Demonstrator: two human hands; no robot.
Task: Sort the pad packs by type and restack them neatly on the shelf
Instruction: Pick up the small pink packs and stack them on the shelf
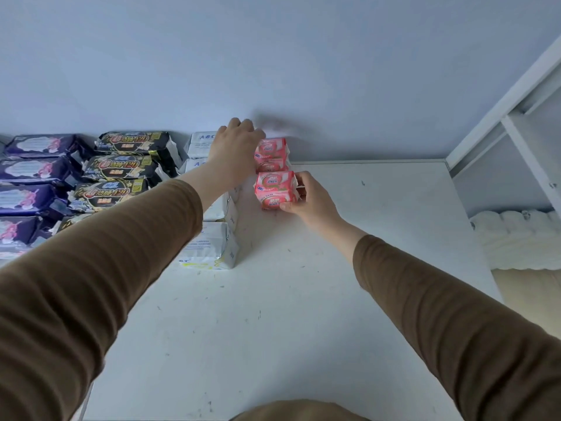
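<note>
Already sorted by colour, the packs stood in rows while I lined up the pink ones.

At nine o'clock the purple packs (33, 177) and, beside them, the black packs (121, 171) lay in overlapping rows, glossy film with crimped ends, kept apart by type. Next came the white packs (212, 244), soft, blocky and matte, running back toward the wall. My left hand (235, 147), fingers curled over the top, steadied the pink stack (271, 154) at twelve o'clock, though I could not tell whether it truly gripped. My right hand (306, 197) pinched a squarish pink pack (276, 189) by its side, setting it just in front of that stack on the scuffed white shelf (364, 238).
</note>
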